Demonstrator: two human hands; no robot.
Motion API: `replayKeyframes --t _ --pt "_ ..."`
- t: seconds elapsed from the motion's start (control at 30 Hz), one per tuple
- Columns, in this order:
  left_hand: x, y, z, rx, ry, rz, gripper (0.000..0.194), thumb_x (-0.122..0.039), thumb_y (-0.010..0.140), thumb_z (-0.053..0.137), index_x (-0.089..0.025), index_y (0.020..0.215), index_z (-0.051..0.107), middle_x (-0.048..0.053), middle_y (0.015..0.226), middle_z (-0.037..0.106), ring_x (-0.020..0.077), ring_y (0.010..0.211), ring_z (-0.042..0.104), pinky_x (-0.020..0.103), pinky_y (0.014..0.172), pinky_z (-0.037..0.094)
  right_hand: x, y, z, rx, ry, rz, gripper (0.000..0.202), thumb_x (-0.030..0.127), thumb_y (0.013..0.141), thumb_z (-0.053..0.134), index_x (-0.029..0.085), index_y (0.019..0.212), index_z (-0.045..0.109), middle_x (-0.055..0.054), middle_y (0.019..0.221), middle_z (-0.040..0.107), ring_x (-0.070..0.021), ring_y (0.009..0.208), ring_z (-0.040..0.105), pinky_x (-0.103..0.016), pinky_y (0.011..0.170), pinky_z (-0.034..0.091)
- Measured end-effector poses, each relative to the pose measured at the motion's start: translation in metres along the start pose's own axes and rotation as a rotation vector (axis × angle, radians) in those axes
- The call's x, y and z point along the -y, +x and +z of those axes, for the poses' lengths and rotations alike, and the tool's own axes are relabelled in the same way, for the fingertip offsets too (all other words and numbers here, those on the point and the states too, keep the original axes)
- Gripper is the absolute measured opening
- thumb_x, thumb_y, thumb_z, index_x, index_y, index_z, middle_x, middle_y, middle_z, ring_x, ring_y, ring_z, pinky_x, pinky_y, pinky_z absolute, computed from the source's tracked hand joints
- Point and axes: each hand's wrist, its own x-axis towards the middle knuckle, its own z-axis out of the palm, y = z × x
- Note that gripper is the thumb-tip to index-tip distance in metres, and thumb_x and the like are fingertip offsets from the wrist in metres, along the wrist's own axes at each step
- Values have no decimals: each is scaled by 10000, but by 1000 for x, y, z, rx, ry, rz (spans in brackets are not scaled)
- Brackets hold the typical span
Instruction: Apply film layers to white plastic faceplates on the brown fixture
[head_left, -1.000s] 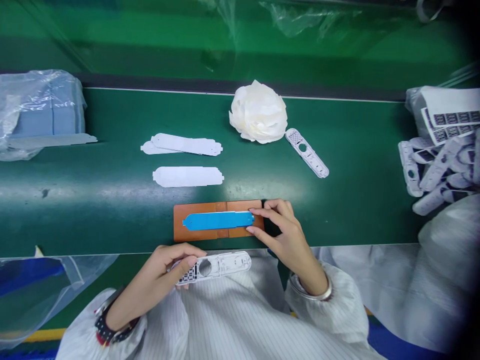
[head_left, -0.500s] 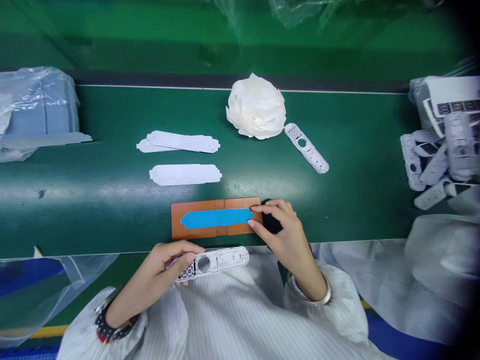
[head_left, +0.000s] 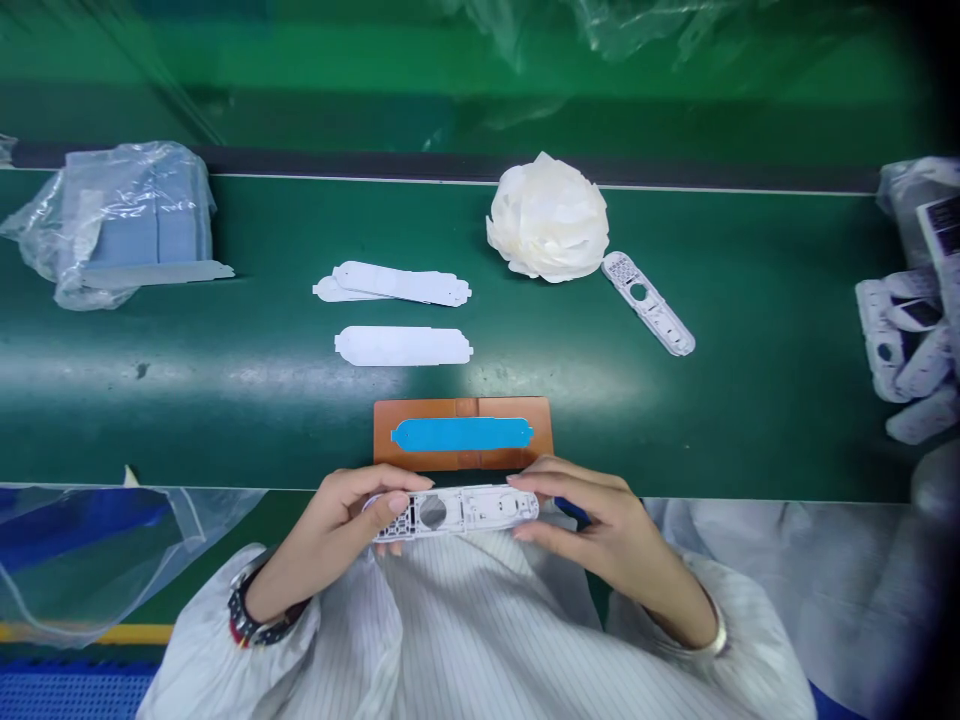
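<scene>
Change: the blue strip (head_left: pixel 465 434) has been let go by the right fingers (head_left: pixel 566 487), and the white case (head_left: pixel 487 510) is now held at both ends.
Left fingers (head_left: pixel 375 478): clamped on the case's left end, by the small holes.
Right fingers: closed lightly around its other end.
Blue strip: laid flat on the orange board (head_left: pixel 382 457), just past the fingers.
White strips (head_left: pixel 405 346): spread on the tabletop (head_left: pixel 750 400), beyond the left fingers.
Spare case (head_left: pixel 660 318): set beyond the right fingers, beside the paper pile (head_left: pixel 547 220).
Writing: dark print is seen on a sheet (head_left: pixel 945 228), far right of the fingers; no words or brand can be read.
</scene>
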Motion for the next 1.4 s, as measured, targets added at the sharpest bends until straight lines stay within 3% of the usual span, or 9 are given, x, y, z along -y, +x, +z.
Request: replayKeyframes --t 0.13,0.23,0.33,0.43,0.57,0.67,1.1,1.4 --pt "2 2 -8 -39 -54 49 271 -283 898 543 -225 1156 603 -21 622 644 85 505 593 150 463 479 -11 10 -7 -110 -47 -100 274 221 770 702 257 1037 654 -8 802 635 -143 685 589 -276 586 511" --pt "0 6 -12 -99 -37 77 390 -234 848 605 -221 1229 523 -7 756 652 87 530 598 164 463 485 -22 17 -16 -191 -87 -140 246 189 746 712 246 980 663 -1 753 619 -134 633 546 -276 546 472" --pt "-4 12 -12 -135 49 65 393 -209 810 623 -184 1194 546 15 826 627 87 548 578 181 464 480 -28 23 -22 -198 -100 -141 209 222 748 711 244 950 664 -8 739 614 -136 609 516 -288 527 443" --pt "-6 17 -10 -198 202 85 364 -205 774 643 -174 1134 601 -6 752 585 76 538 501 185 471 442 -30 32 -24 -205 -142 -181 184 277 739 719 252 917 680 -33 798 608 -176 717 541 -339 612 468" --pt "-3 22 -13 -307 429 176 250 -242 749 670 -175 990 674 -55 602 429 73 514 375 191 466 352 -30 42 -25 -269 -291 -238 158 368 723 726 267 843 711 -49 840 561 -210 817 511 -404 713 463" --pt "2 25 -16 -353 527 217 226 -254 771 653 -178 980 686 -72 576 344 83 524 372 218 526 373 -32 46 -24 -265 -349 -255 171 409 735 711 275 841 714 -44 835 545 -212 820 501 -425 741 448" --pt "9 29 -15 -362 538 225 233 -203 765 642 -152 989 680 -69 593 371 81 508 350 223 493 331 -39 47 -24 -228 -373 -296 183 306 750 726 269 927 700 -36 856 521 -203 846 478 -393 732 432" --pt "9 30 -15 -377 536 222 223 -188 760 652 -142 974 690 -74 587 374 86 533 389 231 542 379 -41 47 -24 -212 -425 -298 202 303 766 712 260 962 692 -41 872 523 -205 860 467 -387 740 432"
